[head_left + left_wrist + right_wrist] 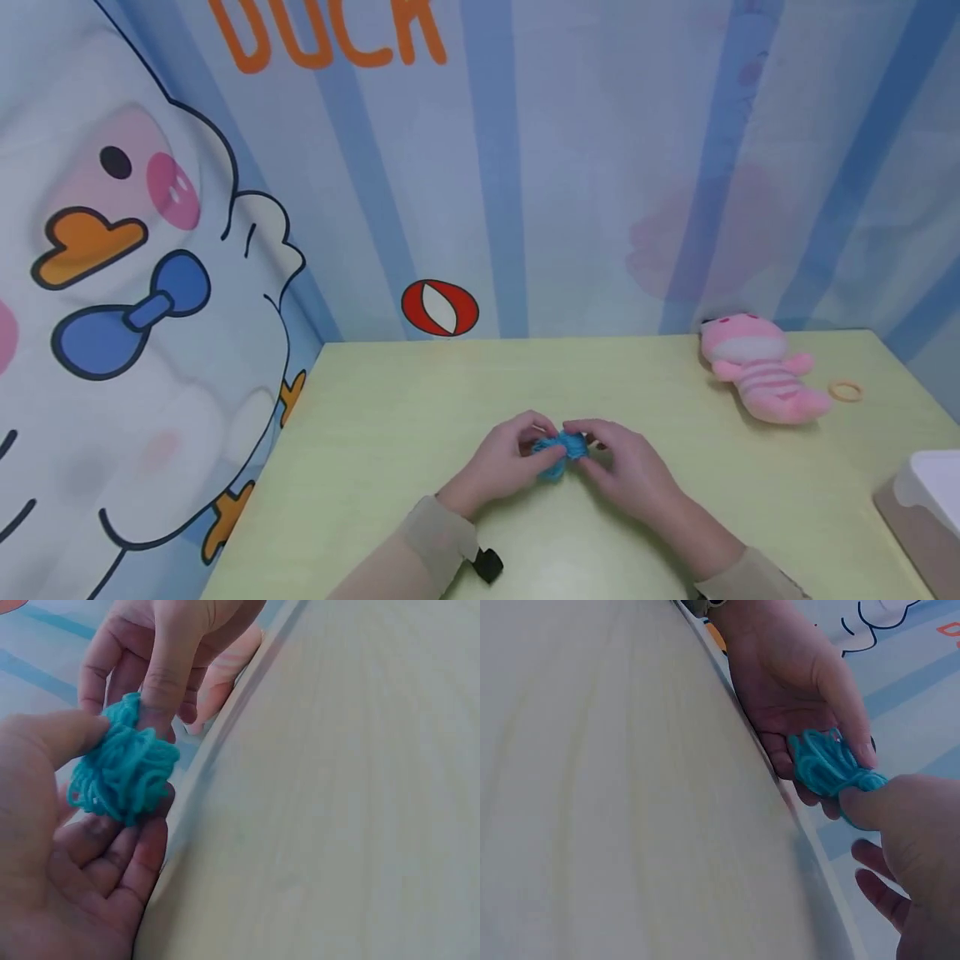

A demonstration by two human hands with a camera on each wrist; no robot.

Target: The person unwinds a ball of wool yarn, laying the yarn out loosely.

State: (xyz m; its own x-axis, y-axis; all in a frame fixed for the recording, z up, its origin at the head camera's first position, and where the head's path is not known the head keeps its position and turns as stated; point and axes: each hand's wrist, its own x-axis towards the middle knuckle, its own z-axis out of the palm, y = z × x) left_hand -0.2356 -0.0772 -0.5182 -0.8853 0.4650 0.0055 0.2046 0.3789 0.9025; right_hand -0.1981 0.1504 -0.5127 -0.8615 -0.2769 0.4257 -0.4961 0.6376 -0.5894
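Observation:
A small bundle of turquoise yarn (574, 445) is held between both hands over the front middle of the table. In the left wrist view, loops of the yarn (124, 776) bulge out and the bundle narrows at its top. My left hand (504, 463) grips the looped part, thumb on top and fingers curled beneath. My right hand (639, 477) pinches the other end between thumb and fingers. The right wrist view has the right thumb pressed on the narrow part of the yarn (823, 761), its lower fingers spread away from it.
A pink striped plush toy (765, 375) lies at the back right of the pale wooden table (390, 400). Beside it is a thin orange ring (846, 391). A white-lidded box (930, 508) stands at the right edge. A printed duck curtain (585, 167) hangs behind.

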